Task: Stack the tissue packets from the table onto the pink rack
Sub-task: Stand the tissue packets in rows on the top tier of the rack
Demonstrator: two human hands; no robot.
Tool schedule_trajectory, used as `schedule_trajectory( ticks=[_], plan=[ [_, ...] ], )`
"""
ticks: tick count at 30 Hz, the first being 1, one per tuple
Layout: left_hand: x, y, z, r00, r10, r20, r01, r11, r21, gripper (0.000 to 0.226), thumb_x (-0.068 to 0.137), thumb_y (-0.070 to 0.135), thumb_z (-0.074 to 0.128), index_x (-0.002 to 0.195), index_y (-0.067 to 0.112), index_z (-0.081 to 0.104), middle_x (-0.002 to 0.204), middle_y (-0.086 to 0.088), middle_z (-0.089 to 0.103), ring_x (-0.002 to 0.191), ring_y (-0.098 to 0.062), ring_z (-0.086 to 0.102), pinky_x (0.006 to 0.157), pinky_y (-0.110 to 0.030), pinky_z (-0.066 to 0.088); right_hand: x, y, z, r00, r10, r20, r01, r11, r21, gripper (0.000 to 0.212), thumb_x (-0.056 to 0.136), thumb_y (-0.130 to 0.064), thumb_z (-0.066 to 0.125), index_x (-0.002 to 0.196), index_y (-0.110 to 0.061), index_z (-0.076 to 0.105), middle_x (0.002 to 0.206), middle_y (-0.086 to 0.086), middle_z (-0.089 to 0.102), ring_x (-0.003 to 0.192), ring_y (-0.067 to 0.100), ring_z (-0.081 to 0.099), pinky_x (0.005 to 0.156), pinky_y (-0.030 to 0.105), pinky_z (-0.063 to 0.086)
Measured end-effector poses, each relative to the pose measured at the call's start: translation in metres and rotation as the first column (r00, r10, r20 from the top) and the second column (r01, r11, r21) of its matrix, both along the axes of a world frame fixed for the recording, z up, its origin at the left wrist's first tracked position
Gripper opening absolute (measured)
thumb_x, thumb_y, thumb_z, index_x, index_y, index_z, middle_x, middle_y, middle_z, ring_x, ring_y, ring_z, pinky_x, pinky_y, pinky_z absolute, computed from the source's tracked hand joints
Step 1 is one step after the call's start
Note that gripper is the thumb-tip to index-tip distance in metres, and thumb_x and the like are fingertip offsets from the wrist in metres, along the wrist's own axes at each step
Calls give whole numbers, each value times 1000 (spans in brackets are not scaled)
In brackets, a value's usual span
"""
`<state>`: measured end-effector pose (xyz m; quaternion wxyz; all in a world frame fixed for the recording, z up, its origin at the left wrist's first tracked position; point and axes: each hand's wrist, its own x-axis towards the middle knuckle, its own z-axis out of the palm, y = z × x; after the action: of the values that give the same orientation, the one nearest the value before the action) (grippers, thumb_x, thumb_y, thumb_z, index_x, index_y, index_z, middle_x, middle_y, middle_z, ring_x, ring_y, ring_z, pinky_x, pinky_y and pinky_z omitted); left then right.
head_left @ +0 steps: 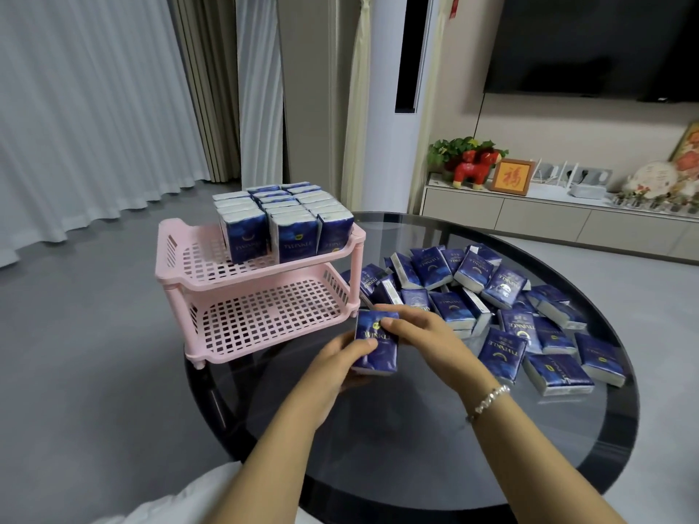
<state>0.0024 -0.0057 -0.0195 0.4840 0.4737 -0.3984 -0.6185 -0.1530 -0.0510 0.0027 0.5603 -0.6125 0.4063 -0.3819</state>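
— Status of your hands?

— Both on one tissue packet [375, 344], held above the round glass table [397, 448]. My left hand [336, 359] grips its lower left edge; my right hand [420, 334] pinches its top.

— The rack?

— Pink rack [261, 281] stands at the table's left edge. Upper tier: three rows of upright packets [283, 221]. Lower tier: bare grid.

— Remaining stock?

— A loose pile of packets [491, 308] lies on the table, right of the rack.
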Motion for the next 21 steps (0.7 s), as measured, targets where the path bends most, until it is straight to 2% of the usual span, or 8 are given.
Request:
schedule_trajectory(
  ticks=[3, 5, 7, 10, 14, 15, 18, 21],
  plan=[
    [3, -3, 0, 1000, 27, 4, -27, 999, 43, 18, 91, 24, 60, 108, 21, 65, 102, -3, 72, 89, -15, 65, 80, -32, 52, 1, -13, 4, 994, 49, -98, -48, 999, 8, 28, 89, -31, 59, 115, -23, 64, 105, 0, 71, 98, 15, 67, 88, 28, 52],
    [6, -6, -2, 994, 108, 16, -109, 992, 70, 19, 89, 30, 62, 106, 22, 65, 103, -3, 71, 91, -16, 65, 79, -31, 50, 5, -21, 1, 981, -134, -141, 128, 990, -56, 31, 89, -39, 57, 112, -21, 64, 102, -2, 70, 90, 13, 65, 81, 27, 52],
    [8, -8, -4, 980, 197, 6, -197, 978, 70, 19, 88, 31, 63, 105, 23, 65, 102, -1, 71, 91, -16, 64, 79, -30, 49, 6, -31, -5, 887, -403, -225, 368, 912, -181, 33, 87, -38, 61, 113, -18, 63, 102, -2, 67, 85, 9, 62, 71, 22, 50],
    [9, -11, -8, 957, 290, -8, -289, 956, 40, 25, 86, 32, 65, 110, 23, 63, 103, 2, 69, 89, -12, 63, 75, -27, 47, 7, -41, -9, 777, -527, -346, 457, 849, -266, 41, 83, -31, 69, 117, -11, 60, 106, 3, 65, 87, 16, 62, 72, 27, 49],
    [10, -11, -10, 941, 337, -22, -335, 941, 47, 31, 84, 33, 68, 113, 22, 62, 106, 1, 69, 90, -12, 63, 73, -27, 46, 12, -47, -12, 709, -475, -521, 372, 880, -297, 11, 80, -22, 69, 80, -11, 67, 71, 1, 63, 65, 17, 56, 64, 32, 46],
    [11, -12, -10, 940, 341, -22, -340, 939, 50, 31, 84, 33, 68, 113, 22, 62, 106, 1, 69, 90, -13, 63, 72, -27, 46, 11, -49, -12, 699, -483, -528, 385, 876, -292, 15, 80, -21, 67, 74, -7, 67, 65, 3, 62, 61, 18, 55, 60, 31, 44],
    [11, -12, -11, 939, 344, -27, -343, 938, 47, 31, 84, 33, 68, 113, 21, 62, 106, 1, 69, 91, -12, 63, 72, -27, 46, 5, -47, -10, 801, -475, -364, 459, 878, -135, 21, 81, -19, 64, 79, 1, 69, 67, 8, 62, 61, 17, 53, 61, 29, 43],
    [10, -10, -9, 947, 321, -23, -320, 947, 17, 31, 85, 29, 67, 115, 22, 61, 109, 3, 69, 94, -11, 64, 72, -25, 48, 1, -35, -1, 891, -440, -113, 449, 891, 70, 13, 87, -15, 58, 79, -11, 68, 79, 7, 63, 68, 16, 54, 64, 28, 44]
  ],
)
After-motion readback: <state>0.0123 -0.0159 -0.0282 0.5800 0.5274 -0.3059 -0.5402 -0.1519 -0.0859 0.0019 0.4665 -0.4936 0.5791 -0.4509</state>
